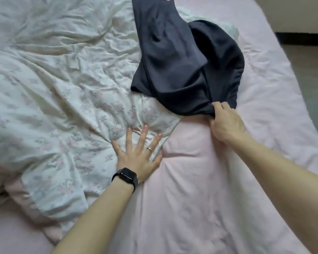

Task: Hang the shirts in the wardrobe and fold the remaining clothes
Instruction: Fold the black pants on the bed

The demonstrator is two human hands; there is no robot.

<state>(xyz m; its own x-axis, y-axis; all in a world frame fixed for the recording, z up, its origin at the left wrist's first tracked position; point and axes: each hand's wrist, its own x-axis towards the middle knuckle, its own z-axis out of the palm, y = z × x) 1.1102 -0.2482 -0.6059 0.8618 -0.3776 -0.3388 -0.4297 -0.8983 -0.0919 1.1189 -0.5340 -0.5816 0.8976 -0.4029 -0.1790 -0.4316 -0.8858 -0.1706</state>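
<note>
Lying across the upper middle of the frame: dark garment [173, 61], crumpled, partly on the duvet [53, 79], partly on the sheet [200, 189]. A greyer fold overlaps a blacker one; whether these are one piece or two cannot be told.
Right hand [226, 123], centre right: fingers and thumb curled, pinching the garment's lower edge, which bunches at the grip.
Left hand [138, 154], lower centre: fingers straight and spread, palm pressed flat on the duvet's near edge, holding nothing.
Watch [126, 176]: black, on the left wrist.
Ring [149, 149]: on a left finger.
Duvet: white, faint floral print, rumpled, filling the left half.
Sheet: pink, covering the right and lower frame.
Floor [312, 79]: grey strip, right edge.
</note>
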